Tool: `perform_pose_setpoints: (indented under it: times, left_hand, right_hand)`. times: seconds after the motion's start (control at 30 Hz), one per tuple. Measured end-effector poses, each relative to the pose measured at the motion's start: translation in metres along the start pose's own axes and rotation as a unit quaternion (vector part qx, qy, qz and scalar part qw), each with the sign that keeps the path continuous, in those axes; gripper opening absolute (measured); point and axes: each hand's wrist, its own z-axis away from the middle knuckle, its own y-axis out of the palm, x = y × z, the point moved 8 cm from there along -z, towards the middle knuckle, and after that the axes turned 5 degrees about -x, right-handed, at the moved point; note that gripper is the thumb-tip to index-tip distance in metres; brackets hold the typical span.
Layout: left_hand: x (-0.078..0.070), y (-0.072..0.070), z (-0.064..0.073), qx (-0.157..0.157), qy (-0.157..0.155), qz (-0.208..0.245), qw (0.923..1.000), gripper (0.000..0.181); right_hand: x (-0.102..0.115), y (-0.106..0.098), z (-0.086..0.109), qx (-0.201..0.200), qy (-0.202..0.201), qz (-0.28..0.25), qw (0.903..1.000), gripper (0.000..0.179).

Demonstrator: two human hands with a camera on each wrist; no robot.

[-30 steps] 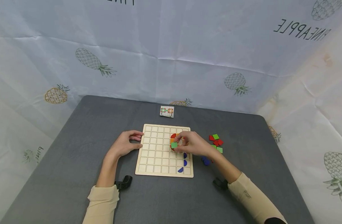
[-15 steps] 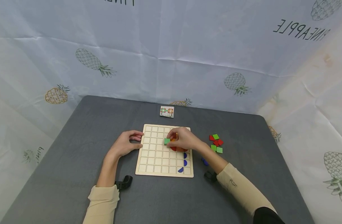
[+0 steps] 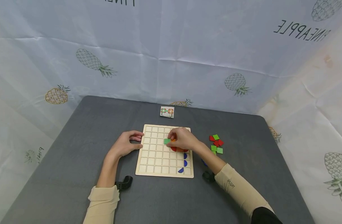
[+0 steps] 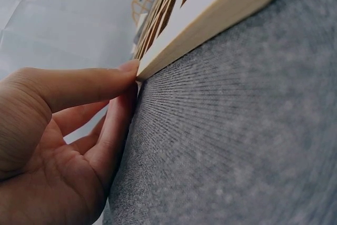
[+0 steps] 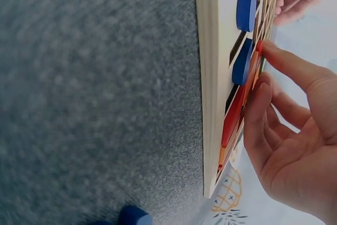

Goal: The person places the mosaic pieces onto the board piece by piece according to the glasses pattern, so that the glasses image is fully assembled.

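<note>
The wooden grid board (image 3: pixel 154 161) lies flat on the table. At its left edge my left hand (image 3: pixel 125 143) touches the rim with thumb and fingertips; in the left wrist view the thumb tip (image 4: pixel 129 68) meets the board's corner. Over the board my right hand (image 3: pixel 183 139) has thumb and index finger about a green square tile (image 3: pixel 167 141), which appears level with a grid cell. Red pieces (image 3: pixel 178 149) and an orange piece (image 5: pixel 221 155) sit in cells beside and under that hand, partly hidden. Blue half-round pieces (image 3: pixel 185 163) are on the board's lower right.
Loose red tiles (image 3: pixel 216 143) and green tiles (image 3: pixel 220 150) lie right of the board. Blue pieces (image 5: pixel 134 216) are partly hidden by the right forearm. A small pattern card (image 3: pixel 167 112) lies behind the board. A pineapple-print curtain (image 3: pixel 148 77) hangs behind the table.
My right hand has moved left across the board with the green square tile and lowered it to a cell beside the red and orange pieces. My left hand has stayed at the edge.
</note>
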Motion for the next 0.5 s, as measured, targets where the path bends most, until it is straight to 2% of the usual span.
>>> perform_pose_setpoints:
  times: [0.5]
  left_hand:
    - [0.0010,-0.0003,-0.0005,0.003,0.001,0.001,1.0000,0.050]
  right_hand:
    - [-0.0038,0.0003,0.0029,0.007,0.010,-0.043,0.9990,0.023]
